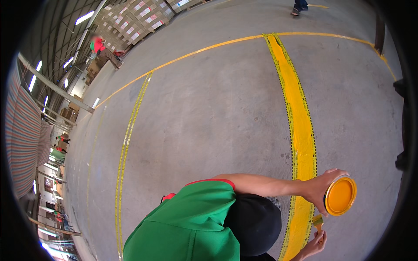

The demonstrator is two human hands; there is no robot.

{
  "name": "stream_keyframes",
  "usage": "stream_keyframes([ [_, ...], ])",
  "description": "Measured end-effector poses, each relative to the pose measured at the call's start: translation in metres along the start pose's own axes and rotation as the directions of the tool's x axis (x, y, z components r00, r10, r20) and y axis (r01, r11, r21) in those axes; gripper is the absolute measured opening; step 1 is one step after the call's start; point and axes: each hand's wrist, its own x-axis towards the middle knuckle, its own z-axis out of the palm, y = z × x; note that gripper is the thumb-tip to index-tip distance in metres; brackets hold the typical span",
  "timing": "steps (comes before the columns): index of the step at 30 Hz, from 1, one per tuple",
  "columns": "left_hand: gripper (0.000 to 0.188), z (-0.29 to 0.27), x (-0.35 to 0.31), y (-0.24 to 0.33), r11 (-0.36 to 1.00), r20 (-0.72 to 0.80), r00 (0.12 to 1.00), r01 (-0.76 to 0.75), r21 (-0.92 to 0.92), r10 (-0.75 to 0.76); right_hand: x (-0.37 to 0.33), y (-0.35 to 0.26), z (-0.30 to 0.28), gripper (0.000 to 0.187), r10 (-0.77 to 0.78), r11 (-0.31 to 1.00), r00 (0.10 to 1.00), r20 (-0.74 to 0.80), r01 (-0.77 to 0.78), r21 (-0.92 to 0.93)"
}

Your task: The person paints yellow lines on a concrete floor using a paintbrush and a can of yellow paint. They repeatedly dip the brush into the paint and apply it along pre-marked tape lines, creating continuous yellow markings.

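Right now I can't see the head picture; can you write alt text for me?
A person in green and a black cap leans beside a wide yellow stripe on a grey floor, one hand holding a round paint tin, the other hand a paintbrush.

I see glossy paint [339, 195] in a metal-rimmed can [355, 197] at four o'clock, matt cloth shirt [187, 228] on a co-worker [233, 217] near six, matt concrete floor [209, 95] toward twelve.
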Motion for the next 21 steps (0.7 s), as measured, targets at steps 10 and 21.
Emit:
stream_keyframes([
  [10, 0.126, -0.002, 0.005, -0.006, 1.000, 0.078, 0.997, 0.015, 0.014, -0.016, 0.005, 0.002, 0.005, 0.033, -0.009, 0.999, 1.000, -0.003, 0.009, 0.030],
  [21, 0.122, 0.001, 0.010, -0.011, 1.000, 0.071, 0.997, -0.013, 0.011, 0.012, 0.007, -0.001, 0.003, 0.033, 0.011, 0.999, 1.000, -0.013, -0.012, -0.041],
])
